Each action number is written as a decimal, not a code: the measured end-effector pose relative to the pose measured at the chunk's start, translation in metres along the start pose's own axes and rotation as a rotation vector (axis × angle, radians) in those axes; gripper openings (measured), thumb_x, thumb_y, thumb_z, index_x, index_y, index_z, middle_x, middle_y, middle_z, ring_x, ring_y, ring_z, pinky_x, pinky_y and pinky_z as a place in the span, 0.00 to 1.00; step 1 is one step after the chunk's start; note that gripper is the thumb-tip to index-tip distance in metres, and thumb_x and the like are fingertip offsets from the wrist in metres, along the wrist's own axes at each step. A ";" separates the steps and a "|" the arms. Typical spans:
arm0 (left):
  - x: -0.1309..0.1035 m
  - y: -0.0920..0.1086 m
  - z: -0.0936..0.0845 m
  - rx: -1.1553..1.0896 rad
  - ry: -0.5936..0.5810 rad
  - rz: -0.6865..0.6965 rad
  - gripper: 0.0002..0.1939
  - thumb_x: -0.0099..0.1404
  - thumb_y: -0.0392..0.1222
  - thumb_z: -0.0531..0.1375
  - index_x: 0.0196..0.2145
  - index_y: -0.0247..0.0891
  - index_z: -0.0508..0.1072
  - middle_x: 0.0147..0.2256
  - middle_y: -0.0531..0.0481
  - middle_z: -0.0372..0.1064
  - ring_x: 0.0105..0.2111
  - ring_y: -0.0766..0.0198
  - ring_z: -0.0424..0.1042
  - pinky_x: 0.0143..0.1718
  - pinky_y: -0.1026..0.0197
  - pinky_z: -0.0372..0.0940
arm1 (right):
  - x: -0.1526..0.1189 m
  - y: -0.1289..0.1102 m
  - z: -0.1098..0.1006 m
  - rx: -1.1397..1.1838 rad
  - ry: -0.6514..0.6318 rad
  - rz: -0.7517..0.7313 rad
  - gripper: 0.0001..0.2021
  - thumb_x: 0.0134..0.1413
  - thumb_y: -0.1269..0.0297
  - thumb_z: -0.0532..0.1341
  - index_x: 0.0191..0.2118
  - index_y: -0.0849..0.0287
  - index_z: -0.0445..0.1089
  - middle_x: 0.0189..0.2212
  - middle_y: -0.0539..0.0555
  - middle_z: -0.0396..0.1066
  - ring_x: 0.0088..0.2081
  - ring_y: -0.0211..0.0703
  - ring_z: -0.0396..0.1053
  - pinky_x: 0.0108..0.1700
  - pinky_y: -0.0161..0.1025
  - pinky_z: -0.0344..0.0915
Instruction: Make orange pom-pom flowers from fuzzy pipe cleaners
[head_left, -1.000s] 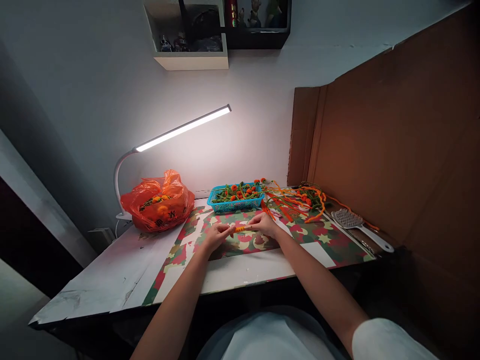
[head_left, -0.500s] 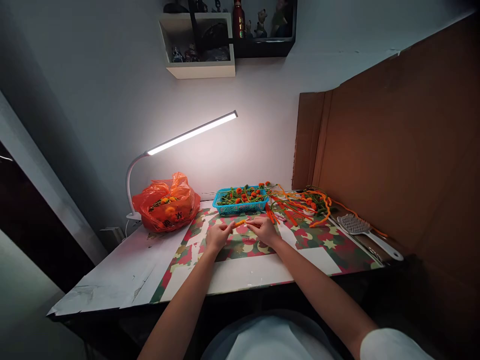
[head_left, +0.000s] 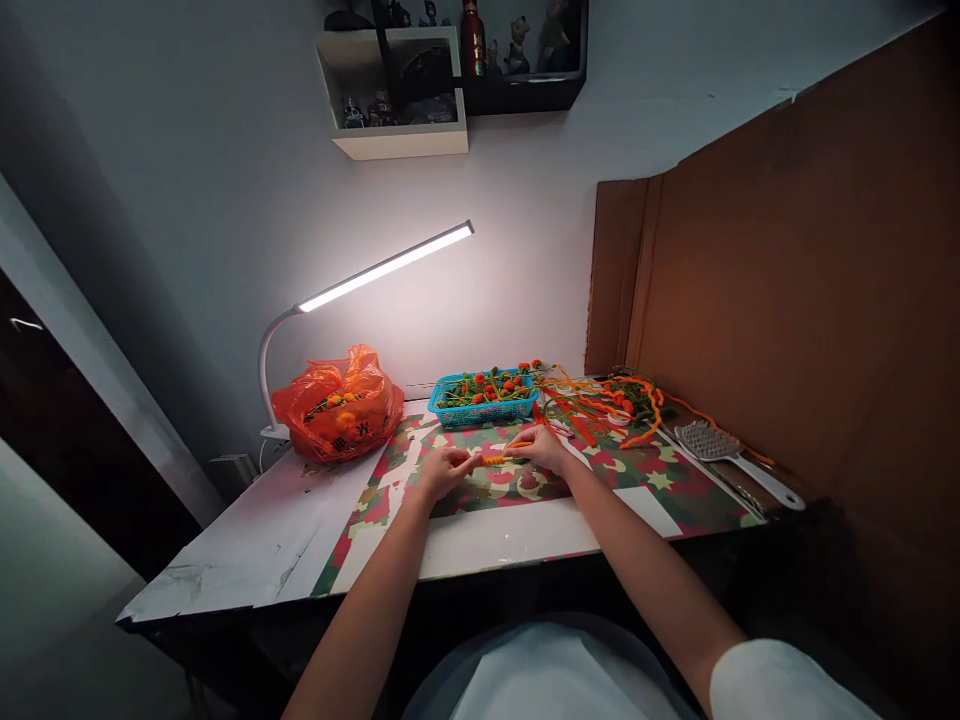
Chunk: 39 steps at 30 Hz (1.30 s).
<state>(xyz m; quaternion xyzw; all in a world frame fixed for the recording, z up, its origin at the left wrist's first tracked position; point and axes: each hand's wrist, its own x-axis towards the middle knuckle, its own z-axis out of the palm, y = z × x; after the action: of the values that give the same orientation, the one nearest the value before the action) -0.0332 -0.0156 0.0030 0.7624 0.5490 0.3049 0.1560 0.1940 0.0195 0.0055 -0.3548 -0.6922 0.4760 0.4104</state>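
My left hand pinches one end of a small orange coiled piece above the patterned table cover. On its other side my right hand is closed, fingers pressed together on the thin end of the same orange piece. Just behind the hands stands a blue basket holding green stems with orange-red flower heads. To the right of the basket lie orange fuzzy strips and green stems in a loose pile.
A red plastic bag with yellow-orange pieces sits at the left, beside a lit desk lamp. At the right lies a grey-white brush near a tall cardboard panel. Shelves hang above.
My hands have moved slightly apart, the right one to the right, and more of the orange piece shows between them. The view has shifted a little.
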 end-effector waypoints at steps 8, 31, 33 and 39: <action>-0.001 0.012 0.000 0.095 0.175 -0.243 0.29 0.58 0.65 0.48 0.19 0.39 0.72 0.15 0.51 0.64 0.21 0.62 0.64 0.23 0.63 0.49 | -0.006 -0.005 0.023 -0.210 0.302 -0.279 0.10 0.45 0.59 0.62 0.29 0.60 0.78 0.22 0.53 0.69 0.24 0.38 0.63 0.26 0.34 0.58; 0.002 -0.002 0.004 -0.204 0.140 0.005 0.27 0.57 0.62 0.52 0.15 0.36 0.66 0.14 0.56 0.51 0.17 0.70 0.52 0.21 0.65 0.46 | -0.004 -0.012 0.009 0.364 -0.063 0.114 0.18 0.28 0.53 0.71 0.21 0.63 0.71 0.16 0.44 0.56 0.20 0.29 0.49 0.24 0.33 0.45; 0.000 -0.001 0.001 -0.092 0.120 0.011 0.26 0.58 0.61 0.52 0.15 0.36 0.66 0.13 0.56 0.51 0.17 0.70 0.52 0.20 0.65 0.45 | -0.003 -0.010 0.007 0.263 -0.009 0.102 0.18 0.27 0.53 0.71 0.20 0.64 0.72 0.15 0.45 0.57 0.20 0.29 0.48 0.24 0.33 0.43; -0.002 0.007 -0.004 0.212 0.125 0.006 0.27 0.60 0.60 0.51 0.15 0.37 0.67 0.14 0.54 0.57 0.18 0.69 0.54 0.22 0.64 0.43 | -0.001 -0.003 0.008 0.162 0.081 0.139 0.16 0.24 0.55 0.72 0.18 0.64 0.72 0.15 0.47 0.62 0.21 0.30 0.53 0.25 0.33 0.48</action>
<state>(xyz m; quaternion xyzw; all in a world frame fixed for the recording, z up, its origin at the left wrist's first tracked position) -0.0306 -0.0200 0.0092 0.7559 0.5845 0.2924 0.0391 0.1866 0.0150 0.0059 -0.3864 -0.6079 0.5431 0.4315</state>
